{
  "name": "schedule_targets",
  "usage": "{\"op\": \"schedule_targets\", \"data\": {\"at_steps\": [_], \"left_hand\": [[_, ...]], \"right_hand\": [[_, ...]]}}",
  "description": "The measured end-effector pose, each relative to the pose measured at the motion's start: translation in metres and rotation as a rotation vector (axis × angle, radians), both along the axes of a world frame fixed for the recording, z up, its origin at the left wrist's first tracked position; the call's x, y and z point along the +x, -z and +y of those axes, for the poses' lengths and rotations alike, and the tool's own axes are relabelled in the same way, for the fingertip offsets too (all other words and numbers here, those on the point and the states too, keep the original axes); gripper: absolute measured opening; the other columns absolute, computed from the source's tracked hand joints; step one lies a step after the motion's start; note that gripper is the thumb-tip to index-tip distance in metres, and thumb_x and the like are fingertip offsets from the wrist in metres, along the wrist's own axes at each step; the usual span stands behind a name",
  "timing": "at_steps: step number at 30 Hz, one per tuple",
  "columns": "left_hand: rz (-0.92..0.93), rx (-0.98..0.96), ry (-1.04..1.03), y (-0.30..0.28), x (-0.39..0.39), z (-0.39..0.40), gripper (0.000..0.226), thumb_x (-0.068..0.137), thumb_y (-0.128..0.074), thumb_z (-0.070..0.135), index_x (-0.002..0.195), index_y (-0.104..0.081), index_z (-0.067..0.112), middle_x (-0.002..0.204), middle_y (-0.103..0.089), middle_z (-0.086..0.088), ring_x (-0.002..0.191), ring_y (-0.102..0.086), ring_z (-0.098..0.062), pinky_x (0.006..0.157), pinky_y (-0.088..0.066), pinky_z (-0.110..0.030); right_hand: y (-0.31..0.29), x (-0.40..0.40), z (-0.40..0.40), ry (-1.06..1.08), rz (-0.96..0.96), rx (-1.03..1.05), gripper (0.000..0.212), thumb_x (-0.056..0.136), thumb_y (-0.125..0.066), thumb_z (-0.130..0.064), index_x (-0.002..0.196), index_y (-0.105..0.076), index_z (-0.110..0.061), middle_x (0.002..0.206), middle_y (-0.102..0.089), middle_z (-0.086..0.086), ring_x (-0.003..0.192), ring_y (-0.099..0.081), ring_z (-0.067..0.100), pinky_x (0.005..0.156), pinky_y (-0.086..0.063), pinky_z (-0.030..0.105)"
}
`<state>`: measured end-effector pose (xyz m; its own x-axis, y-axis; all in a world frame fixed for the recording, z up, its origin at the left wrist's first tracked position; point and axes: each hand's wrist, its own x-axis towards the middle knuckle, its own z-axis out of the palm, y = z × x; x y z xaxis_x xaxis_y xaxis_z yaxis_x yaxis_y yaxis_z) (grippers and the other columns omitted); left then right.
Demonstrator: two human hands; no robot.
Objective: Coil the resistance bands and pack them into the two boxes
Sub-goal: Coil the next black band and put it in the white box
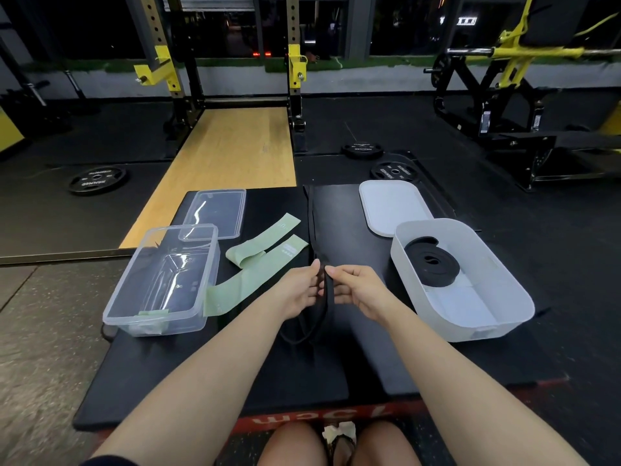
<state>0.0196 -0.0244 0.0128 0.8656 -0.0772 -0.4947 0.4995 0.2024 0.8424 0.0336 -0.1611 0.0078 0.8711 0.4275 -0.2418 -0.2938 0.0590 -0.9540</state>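
A long black resistance band (pixel 313 223) runs down the middle of the black platform toward me. My left hand (pixel 300 290) and my right hand (pixel 356 287) both pinch its near end between thumb and fingers, side by side. A coiled black band (pixel 431 260) lies in the white box (pixel 497 317) at the right. The clear box (pixel 134 297) at the left holds no band. Two pale green flat bands lie between the clear box and my hands: one (pixel 265 240) farther away, one (pixel 232 294) nearer.
The clear lid (pixel 215 210) lies behind the clear box and the white lid (pixel 389 203) behind the white box. Weight plates (pixel 95 179) lie on the gym floor. A squat rack (pixel 292 68) and a yellow-and-black machine (pixel 504 79) stand beyond the platform.
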Motion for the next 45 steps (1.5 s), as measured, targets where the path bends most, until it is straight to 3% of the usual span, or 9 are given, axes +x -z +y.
{"op": "schedule_targets", "data": {"at_steps": [5,10,17,20,25,29,32,36,45], "left_hand": [[-0.023,0.078,0.072,0.001,-0.014,0.0,0.035,0.102,-0.034,0.035,0.103,-0.061,0.013,0.108,-0.064,-0.008,0.097,-0.062,-0.023,0.095,-0.047,-0.037],[-0.071,0.082,0.204,-0.004,-0.032,0.002,0.047,0.101,-0.03,0.04,0.121,-0.057,0.008,0.117,-0.065,-0.011,0.104,-0.065,-0.022,0.087,-0.052,-0.028],[-0.157,0.002,0.195,-0.007,-0.041,0.0,0.022,0.101,-0.039,0.017,0.1,-0.059,0.01,0.084,-0.06,0.0,0.074,-0.059,-0.007,0.077,-0.051,-0.023],[-0.178,-0.1,0.086,-0.011,-0.042,-0.001,0.025,0.102,-0.035,0.013,0.092,-0.057,0.009,0.073,-0.049,0.0,0.065,-0.05,-0.009,0.069,-0.049,-0.022],[-0.165,-0.273,-0.111,-0.015,-0.042,0.005,0.029,0.103,-0.028,0.013,0.097,-0.056,0.007,0.065,-0.045,0.001,0.063,-0.044,-0.013,0.067,-0.044,-0.026],[-0.129,-0.338,-0.171,-0.018,-0.044,0.01,0.032,0.102,-0.027,0.016,0.098,-0.058,0.009,0.059,-0.043,0.004,0.062,-0.041,-0.013,0.066,-0.038,-0.026],[-0.137,-0.309,-0.176,-0.021,-0.048,0.009,0.032,0.102,-0.026,0.015,0.101,-0.057,0.008,0.062,-0.042,0.003,0.062,-0.04,-0.013,0.067,-0.04,-0.027],[-0.146,-0.296,-0.199,-0.024,-0.05,0.004,0.032,0.102,-0.025,0.014,0.1,-0.057,0.008,0.066,-0.039,0.001,0.062,-0.041,-0.013,0.068,-0.044,-0.027],[-0.026,-0.272,-0.172,-0.019,-0.06,-0.006,0.033,0.103,-0.025,0.014,0.095,-0.056,0.005,0.066,-0.04,-0.002,0.065,-0.045,-0.015,0.069,-0.047,-0.029]], "right_hand": [[-0.002,-0.004,0.002,0.079,-0.013,-0.011,0.019,0.093,-0.059,-0.019,0.084,-0.07,-0.006,0.076,-0.073,0.007,0.066,-0.07,0.017,0.059,-0.055,0.024],[-0.003,-0.004,0.006,0.187,-0.095,-0.111,0.022,0.09,-0.064,-0.022,0.073,-0.072,-0.012,0.067,-0.068,0.002,0.063,-0.061,0.014,0.064,-0.049,0.025],[-0.008,-0.006,0.009,0.213,-0.05,-0.123,0.041,0.09,-0.064,-0.027,0.051,-0.057,-0.019,0.052,-0.053,-0.003,0.048,-0.05,0.012,0.059,-0.047,0.024],[-0.01,-0.016,0.01,0.131,0.019,-0.074,0.031,0.094,-0.056,-0.037,0.079,-0.063,-0.011,0.066,-0.06,0.004,0.053,-0.059,0.013,0.058,-0.053,0.022],[0.005,-0.032,0.003,-0.056,-0.043,-0.159,0.052,0.087,-0.049,-0.057,0.102,-0.068,-0.011,0.096,-0.071,0.009,0.095,-0.069,0.023,0.087,-0.055,0.031],[0.009,-0.046,-0.002,-0.197,-0.163,-0.214,0.034,0.091,-0.052,-0.046,0.065,-0.07,-0.033,0.066,-0.053,-0.008,0.067,-0.052,0.007,0.084,-0.045,0.025],[0.011,-0.051,-0.003,-0.223,-0.177,-0.208,0.036,0.096,-0.051,-0.035,0.066,-0.07,-0.029,0.086,-0.064,0.0,0.088,-0.058,0.01,0.092,-0.05,0.028],[0.007,-0.059,-0.006,-0.311,-0.134,-0.166,0.023,0.097,-0.052,-0.021,0.102,-0.069,-0.008,0.091,-0.07,-0.005,0.086,-0.063,0.005,0.071,-0.055,0.025],[0.0,-0.069,-0.017,-0.44,0.021,-0.19,0.015,0.096,-0.051,-0.025,0.101,-0.063,-0.017,0.105,-0.072,0.003,0.093,-0.07,0.013,0.038,-0.034,0.014]]}}
